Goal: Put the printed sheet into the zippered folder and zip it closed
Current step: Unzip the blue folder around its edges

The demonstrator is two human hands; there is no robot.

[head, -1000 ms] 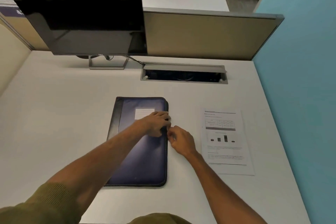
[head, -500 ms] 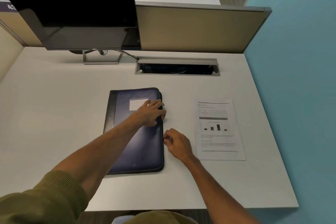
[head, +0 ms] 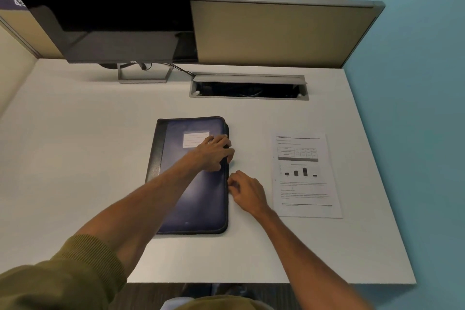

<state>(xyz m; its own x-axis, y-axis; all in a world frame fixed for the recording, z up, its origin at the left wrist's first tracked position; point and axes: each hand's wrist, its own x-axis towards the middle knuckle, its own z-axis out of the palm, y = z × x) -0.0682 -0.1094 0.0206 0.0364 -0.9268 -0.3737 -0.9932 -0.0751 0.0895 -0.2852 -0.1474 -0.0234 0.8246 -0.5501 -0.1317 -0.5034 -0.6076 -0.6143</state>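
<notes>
A dark blue zippered folder (head: 196,204) with a black spine and a white label lies shut on the white desk (head: 75,158). My left hand (head: 215,152) rests on its upper right part, fingers curled over the right edge beside the label. My right hand (head: 247,191) is pinched at the folder's right edge about halfway down, where the zipper runs; the pull itself is hidden by my fingers. The printed sheet (head: 305,176), with a table and a bar chart, lies flat on the desk to the right of the folder, apart from both hands.
A dark monitor (head: 108,12) stands at the back left on a metal stand. An open cable slot (head: 249,87) sits behind the folder. A beige partition (head: 276,33) closes the back and a blue wall (head: 415,108) the right side.
My right hand has slid from beside the left hand down along the folder's right edge toward me. The left hand has stayed on the folder's upper right part.
</notes>
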